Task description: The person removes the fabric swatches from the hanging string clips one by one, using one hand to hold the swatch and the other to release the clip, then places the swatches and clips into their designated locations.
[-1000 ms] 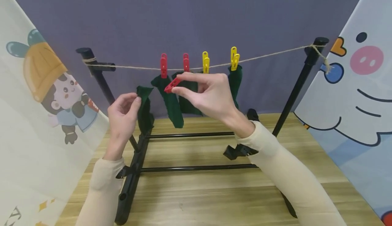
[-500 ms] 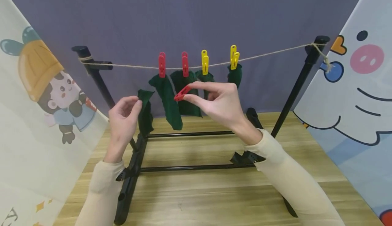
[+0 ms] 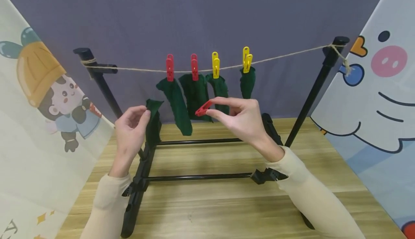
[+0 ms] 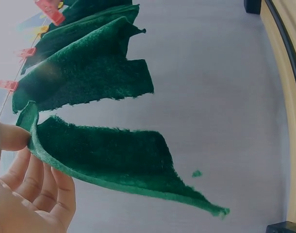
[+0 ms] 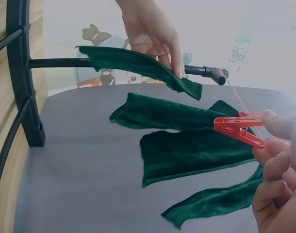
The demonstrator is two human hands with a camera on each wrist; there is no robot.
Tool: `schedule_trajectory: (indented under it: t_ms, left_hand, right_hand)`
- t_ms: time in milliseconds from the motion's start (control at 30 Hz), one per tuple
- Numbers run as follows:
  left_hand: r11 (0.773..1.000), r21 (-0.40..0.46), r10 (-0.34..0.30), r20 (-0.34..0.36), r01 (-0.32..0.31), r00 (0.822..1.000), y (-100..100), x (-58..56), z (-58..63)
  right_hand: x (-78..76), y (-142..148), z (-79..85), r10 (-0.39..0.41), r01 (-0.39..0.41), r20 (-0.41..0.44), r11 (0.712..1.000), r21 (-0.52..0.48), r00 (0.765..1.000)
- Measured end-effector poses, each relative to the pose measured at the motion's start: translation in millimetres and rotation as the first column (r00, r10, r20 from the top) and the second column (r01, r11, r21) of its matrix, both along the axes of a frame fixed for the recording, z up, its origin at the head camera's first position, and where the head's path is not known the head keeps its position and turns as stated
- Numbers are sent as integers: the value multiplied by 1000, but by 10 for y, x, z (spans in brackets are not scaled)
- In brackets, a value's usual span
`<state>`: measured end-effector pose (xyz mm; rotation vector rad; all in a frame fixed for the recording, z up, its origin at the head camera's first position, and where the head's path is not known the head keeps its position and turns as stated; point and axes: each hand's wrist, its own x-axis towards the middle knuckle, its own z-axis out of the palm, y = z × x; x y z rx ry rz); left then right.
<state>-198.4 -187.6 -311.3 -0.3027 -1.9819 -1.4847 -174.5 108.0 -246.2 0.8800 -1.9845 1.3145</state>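
Note:
My left hand (image 3: pixel 132 131) pinches the top corner of a dark green cloth piece (image 3: pixel 153 125), which hangs down beside the left post, below the line. In the left wrist view the cloth (image 4: pixel 104 150) droops away from thumb and fingers. My right hand (image 3: pixel 241 120) pinches a red clothespin (image 3: pixel 203 108) by its handle end, in front of the hanging cloths. The right wrist view shows that clothespin (image 5: pixel 238 128) between thumb and forefinger. Several green cloth pieces (image 3: pixel 176 106) hang from a string (image 3: pixel 139 69), held by two red clothespins (image 3: pixel 170 67) and two yellow clothespins (image 3: pixel 215 65).
The string runs between a black left post (image 3: pixel 103 84) and a black right post (image 3: pixel 311 91). Two black crossbars (image 3: pixel 201 177) join the stand's feet above a wooden tabletop (image 3: pixel 210 210). Cartoon-printed panels stand left and right, with a grey-purple backdrop (image 3: pixel 207 16) behind.
My right hand has moved right and down with the red clothespin, away from the line and uncovering more of the hanging cloths. My left hand, still pinching its cloth, has lowered slightly.

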Motion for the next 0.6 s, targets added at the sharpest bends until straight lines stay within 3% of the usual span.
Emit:
schedule_trajectory:
  t_ms: [200, 600]
  left_hand:
    - [1000, -3, 14, 32, -14, 999, -11, 33, -44]
    - [1000, 10, -16, 48, 16, 999, -33, 88, -160]
  right_hand:
    - [8, 86, -117, -19, 19, 19, 1000, -3, 1000]
    - [69, 255, -324, -69, 69, 74, 998, 6, 995]
